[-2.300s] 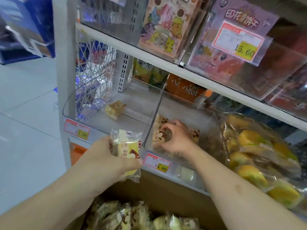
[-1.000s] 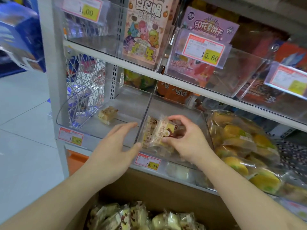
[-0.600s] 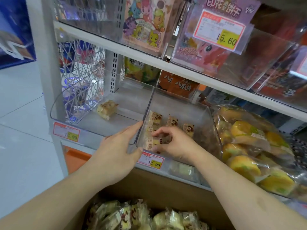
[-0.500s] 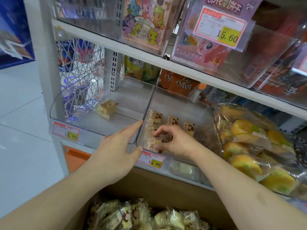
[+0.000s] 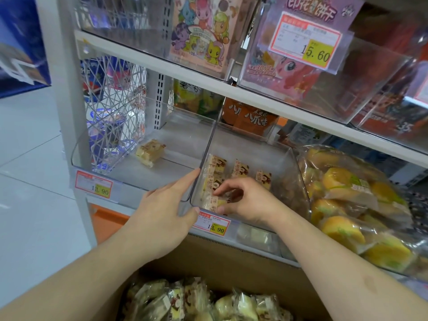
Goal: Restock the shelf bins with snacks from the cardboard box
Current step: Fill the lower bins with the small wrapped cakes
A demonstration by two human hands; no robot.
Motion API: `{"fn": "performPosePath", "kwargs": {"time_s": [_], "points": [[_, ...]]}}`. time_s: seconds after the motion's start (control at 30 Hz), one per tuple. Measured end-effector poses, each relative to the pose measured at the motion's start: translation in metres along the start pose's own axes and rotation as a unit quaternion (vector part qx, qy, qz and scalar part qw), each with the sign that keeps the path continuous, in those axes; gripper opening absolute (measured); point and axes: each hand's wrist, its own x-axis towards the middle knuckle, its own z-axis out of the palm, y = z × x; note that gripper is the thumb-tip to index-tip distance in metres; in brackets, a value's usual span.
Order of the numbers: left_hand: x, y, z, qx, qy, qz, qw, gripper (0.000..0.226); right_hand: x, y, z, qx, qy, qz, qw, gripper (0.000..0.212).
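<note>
Between right fingers [image 5: 217,189] (pinched): snack packet [image 5: 214,201]

Cardboard box [image 5: 231,262] cut off below

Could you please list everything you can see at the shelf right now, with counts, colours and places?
Middle clear bin: one, transparent, lower shelf; about five small wrapped snacks, cream and brown.
Left clear bin: one, transparent; a single wrapped cake, pale yellow.
Bagged yellow cakes: several, yellow, lower shelf on the right.
Price tags: two reading 13.90, red and yellow, on the lower shelf edge.
Cartoon snack box: one, pink and multicoloured, upper shelf.
Cardboard box: one, brown, below the shelf, full of wrapped snacks.
Left hand: fingers straight against the middle bin's front corner.
Right hand: inside the middle bin, pinch grip on a snack pack.
</note>
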Motion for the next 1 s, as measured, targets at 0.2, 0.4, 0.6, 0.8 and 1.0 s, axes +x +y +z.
{"fn": "performPosePath", "kwargs": {"time_s": [0.2, 0.4, 0.6, 0.8, 1.0], "points": [[0.0, 0.001, 0.0, 0.004, 0.004, 0.006, 1.0, 0.078, 0.006, -0.005, 0.004, 0.004, -0.006, 0.006, 1.0, 0.03], [0.0, 0.001, 0.0, 0.013, 0.007, 0.01, 1.0, 0.079, 0.013, -0.007, 0.014, 0.004, 0.042, 0.026, 0.999, 0.03], [-0.001, 0.002, 0.0, 0.022, 0.009, 0.01, 1.0, 0.079, 0.02, -0.01, 0.022, 0.025, 0.091, 0.046, 0.994, 0.028], [-0.002, 0.004, -0.002, 0.027, 0.005, 0.011, 1.0, 0.08, 0.011, -0.007, 0.015, 0.016, 0.052, 0.04, 0.998, 0.028], [-0.002, 0.004, -0.001, 0.026, 0.005, 0.01, 1.0, 0.081, 0.008, -0.013, 0.01, -0.001, 0.016, 0.052, 0.999, 0.028]]}}
